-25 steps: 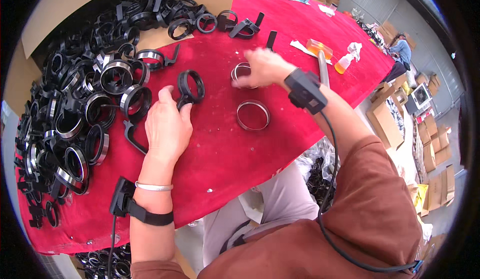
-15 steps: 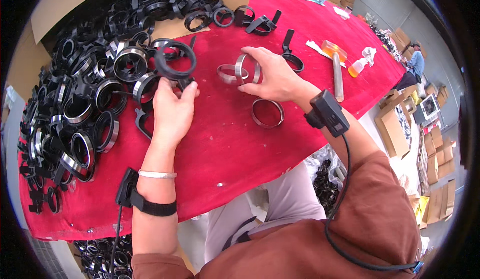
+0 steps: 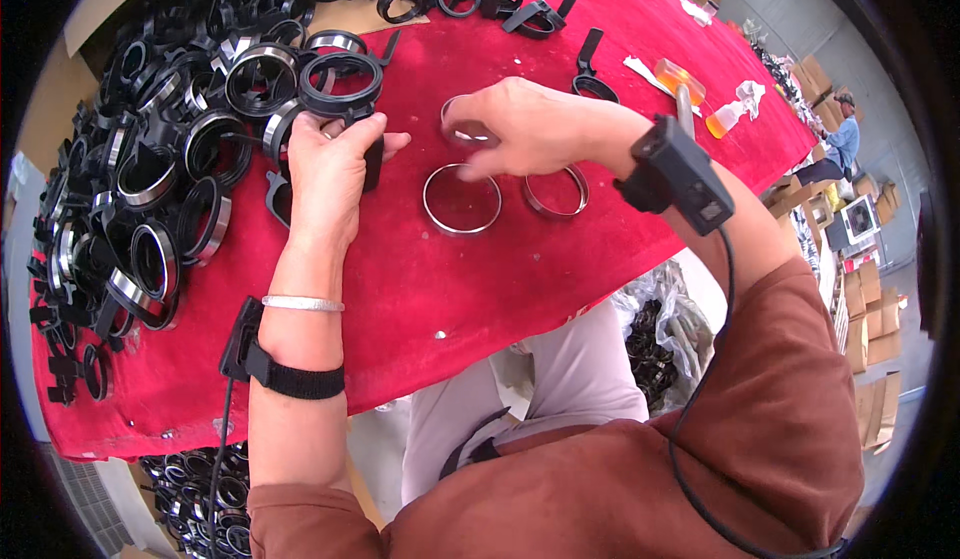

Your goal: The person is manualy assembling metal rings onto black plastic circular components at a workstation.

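Observation:
My left hand [image 3: 330,164] is closed on the handle of a black plastic ring [image 3: 340,105], holding it upright beside the pile. Over the red cloth, my right hand [image 3: 515,129] has its fingers curled around a thin metal ring [image 3: 470,138], which is blurred and partly hidden by the fingers. Just below that hand, a second thin metal ring [image 3: 462,231] lies flat on the cloth. Another metal ring [image 3: 556,215] rests to its right, under my right wrist.
A large heap of black rings with metal bands [image 3: 150,194] covers the table's left side. Several black handled pieces [image 3: 540,19] lie at the back. A hammer [image 3: 684,109] and an orange-liquid bottle [image 3: 722,119] are at the right. A person [image 3: 842,139] sits far right.
My left hand has lowered slightly with the black ring. My right hand has turned and moved slightly left; a metal ring now lies flat below it. The view has shifted a little.

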The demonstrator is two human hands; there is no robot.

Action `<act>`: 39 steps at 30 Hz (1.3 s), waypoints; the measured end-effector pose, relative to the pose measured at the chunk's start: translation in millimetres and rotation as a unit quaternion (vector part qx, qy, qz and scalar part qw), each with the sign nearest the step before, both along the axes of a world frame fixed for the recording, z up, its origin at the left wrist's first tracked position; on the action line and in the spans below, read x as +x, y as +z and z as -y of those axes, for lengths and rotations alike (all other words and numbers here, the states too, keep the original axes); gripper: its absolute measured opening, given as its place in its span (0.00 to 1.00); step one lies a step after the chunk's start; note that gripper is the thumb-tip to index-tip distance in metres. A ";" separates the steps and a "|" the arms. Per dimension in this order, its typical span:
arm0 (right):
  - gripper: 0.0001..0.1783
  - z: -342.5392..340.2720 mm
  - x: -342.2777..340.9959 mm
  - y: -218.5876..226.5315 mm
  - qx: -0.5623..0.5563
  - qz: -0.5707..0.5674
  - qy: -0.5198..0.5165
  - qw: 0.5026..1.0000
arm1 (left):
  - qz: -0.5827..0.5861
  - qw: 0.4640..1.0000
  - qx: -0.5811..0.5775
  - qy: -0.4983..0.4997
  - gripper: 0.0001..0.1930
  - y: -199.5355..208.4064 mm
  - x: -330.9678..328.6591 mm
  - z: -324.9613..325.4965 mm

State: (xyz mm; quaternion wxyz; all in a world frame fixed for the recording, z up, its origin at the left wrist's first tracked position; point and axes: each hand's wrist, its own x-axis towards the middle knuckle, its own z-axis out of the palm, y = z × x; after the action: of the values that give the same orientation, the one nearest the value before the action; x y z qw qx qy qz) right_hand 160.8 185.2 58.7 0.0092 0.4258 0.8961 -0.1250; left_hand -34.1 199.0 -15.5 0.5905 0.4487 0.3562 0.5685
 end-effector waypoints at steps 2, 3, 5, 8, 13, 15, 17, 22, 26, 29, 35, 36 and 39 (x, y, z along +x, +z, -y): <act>0.27 2.4 4.5 -11.0 0.014 -0.023 0.077 0.997 | 0.006 0.999 0.040 0.018 0.13 1.1 0.2 4.0; 0.35 5.5 4.4 -14.1 0.030 -0.046 0.148 0.987 | 0.007 0.999 0.039 0.016 0.13 0.0 0.9 3.4; 0.39 11.1 -1.7 -18.3 -0.010 -0.008 0.156 0.988 | 0.013 1.000 0.024 0.007 0.14 -2.2 1.7 1.0; 0.42 19.1 -7.9 -19.5 -0.045 0.035 0.173 0.983 | -0.028 0.999 0.010 0.014 0.17 -2.1 0.6 -0.3; 0.31 27.0 6.3 -24.8 0.021 0.009 0.092 0.995 | 0.001 1.000 0.028 0.001 0.21 -2.6 4.0 2.0; 0.38 31.9 3.3 -33.2 0.077 -0.012 0.041 0.996 | 0.008 0.999 0.032 -0.008 0.23 -1.3 4.5 4.4; 0.37 38.1 0.6 -28.4 0.056 0.051 0.001 0.997 | -0.006 0.999 0.035 -0.042 0.20 4.3 4.1 7.9; 0.35 30.7 11.6 -32.2 0.107 -0.009 0.094 0.990 | 0.044 0.995 -0.010 -0.088 0.27 10.1 -1.1 2.4; 0.31 38.9 2.9 -18.7 0.074 0.035 0.094 0.992 | 0.048 0.992 -0.014 -0.119 0.26 12.5 -1.6 4.7; 0.28 49.6 -2.9 -15.8 0.209 0.008 0.117 0.971 | 0.037 0.994 -0.018 -0.100 0.26 9.5 -2.4 3.7; 0.26 54.3 2.8 -16.6 0.340 -0.016 0.124 0.932 | 0.076 0.993 0.005 -0.089 0.32 5.2 0.0 0.2; 0.29 53.4 3.5 -15.4 0.337 -0.017 0.118 0.934 | 0.073 0.993 0.007 -0.092 0.32 5.3 -0.5 0.2; 0.33 50.5 3.9 -9.2 0.331 -0.041 0.103 0.937 | 0.066 0.993 0.003 -0.097 0.31 9.3 -0.6 2.3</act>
State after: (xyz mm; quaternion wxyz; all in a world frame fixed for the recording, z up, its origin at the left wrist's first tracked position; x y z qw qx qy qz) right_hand 164.7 134.6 49.5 -0.1558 0.3051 0.9253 0.1628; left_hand -34.7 196.7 -6.2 0.6639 0.4444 0.2689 0.5380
